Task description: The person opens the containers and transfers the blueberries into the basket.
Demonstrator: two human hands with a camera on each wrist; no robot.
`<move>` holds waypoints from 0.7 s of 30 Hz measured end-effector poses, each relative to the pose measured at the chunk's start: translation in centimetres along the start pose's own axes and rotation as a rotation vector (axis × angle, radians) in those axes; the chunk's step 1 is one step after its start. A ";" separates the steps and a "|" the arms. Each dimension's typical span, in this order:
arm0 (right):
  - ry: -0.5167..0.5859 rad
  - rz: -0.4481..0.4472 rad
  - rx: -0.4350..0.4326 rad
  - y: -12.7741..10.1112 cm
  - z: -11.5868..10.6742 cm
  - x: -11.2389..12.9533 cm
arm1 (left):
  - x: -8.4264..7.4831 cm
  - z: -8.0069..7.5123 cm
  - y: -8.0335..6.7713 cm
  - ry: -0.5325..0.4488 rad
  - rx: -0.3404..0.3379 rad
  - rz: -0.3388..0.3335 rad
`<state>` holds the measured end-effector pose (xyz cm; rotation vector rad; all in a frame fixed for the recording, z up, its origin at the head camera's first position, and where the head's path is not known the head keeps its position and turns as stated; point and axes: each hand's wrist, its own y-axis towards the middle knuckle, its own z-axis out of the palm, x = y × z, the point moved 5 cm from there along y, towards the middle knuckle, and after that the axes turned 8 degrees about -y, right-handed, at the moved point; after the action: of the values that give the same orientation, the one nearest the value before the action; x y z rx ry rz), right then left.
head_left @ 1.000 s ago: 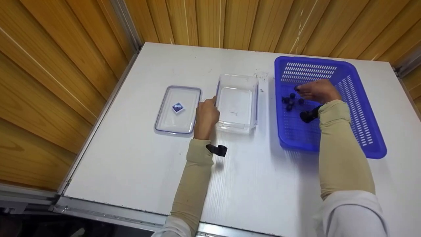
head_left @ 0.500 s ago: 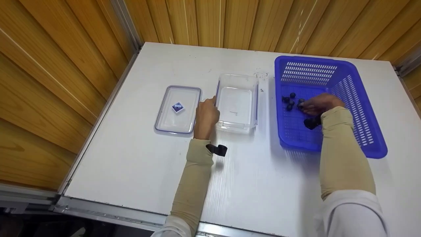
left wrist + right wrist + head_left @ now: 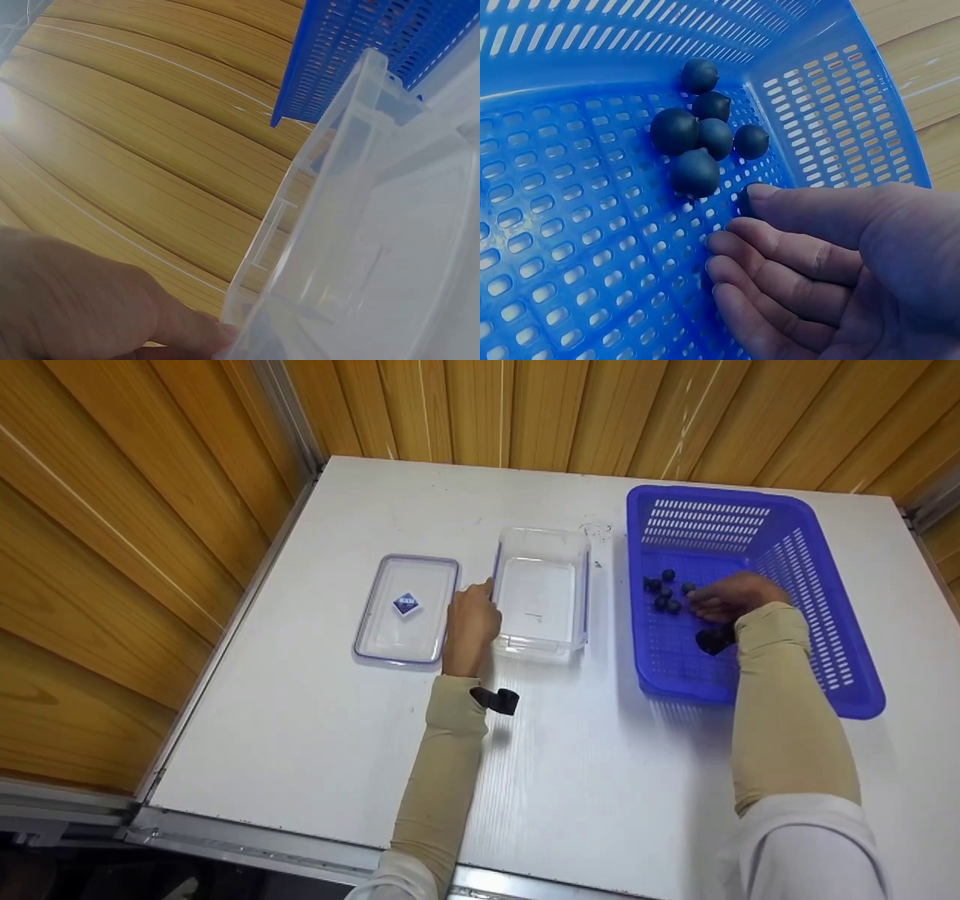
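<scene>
My left hand [image 3: 472, 619] holds the left side of a clear plastic food container [image 3: 539, 645], fingertips at its side flap. In the left wrist view, my thumb tip meets the container's wall [image 3: 300, 247]. Inside the blue basket [image 3: 637, 660], my right hand [image 3: 735, 596] is low over the floor, thumb and fingers loosely bent. The right wrist view shows my thumb tip overlapping a small dark berry-like ball [image 3: 747, 201], with the index fingertip just apart below it. Several similar dark balls [image 3: 695, 172], some with a small nub, lie clustered beyond.
The container's clear lid [image 3: 409, 634], with a blue diamond label, lies flat on the white table [image 3: 337, 735] left of my left hand. High slotted walls surround the basket's floor. Wooden panels [image 3: 540, 420] rise behind the table.
My right hand has come down and slightly toward me in the basket. The dark ball it held now lies with the others, and its fingertips are at another one. The left hand stays put.
</scene>
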<state>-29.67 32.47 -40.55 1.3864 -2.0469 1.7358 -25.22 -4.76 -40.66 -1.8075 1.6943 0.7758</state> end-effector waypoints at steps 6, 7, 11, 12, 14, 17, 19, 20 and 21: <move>0.013 -0.009 0.007 0.6 -0.3 -0.3 | 0.0 0.1 0.1 0.014 0.001 -0.002; 0.008 -0.012 0.003 0.7 -0.4 -0.3 | 0.0 0.1 0.2 0.015 0.003 -0.006; -0.021 -0.046 -0.027 0.8 -0.7 0.0 | -0.1 0.2 0.5 0.041 0.026 -0.019; -0.029 -0.057 -0.040 0.7 -0.8 0.2 | -0.2 0.2 0.5 0.043 0.030 -0.022; -0.032 -0.074 -0.072 0.3 -0.8 0.8 | -0.4 0.2 0.7 0.058 0.033 -0.018; -0.025 -0.109 -0.139 -0.3 -1.0 1.7 | -0.6 0.1 1.0 0.063 0.029 -0.010; -0.023 -0.147 -0.173 -0.4 -1.1 2.4 | -0.8 0.1 1.2 0.076 0.029 -0.005; -0.028 -0.169 -0.194 -0.4 -1.1 2.6 | -0.8 0.1 1.3 0.082 0.031 -0.004; -0.039 -0.197 -0.216 -0.5 -1.1 3.0 | -0.9 0.1 1.4 0.089 0.033 -0.005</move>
<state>-31.58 31.77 -38.00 1.5036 -1.9714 1.3763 -26.65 -4.19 -40.05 -1.8475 1.7480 0.6701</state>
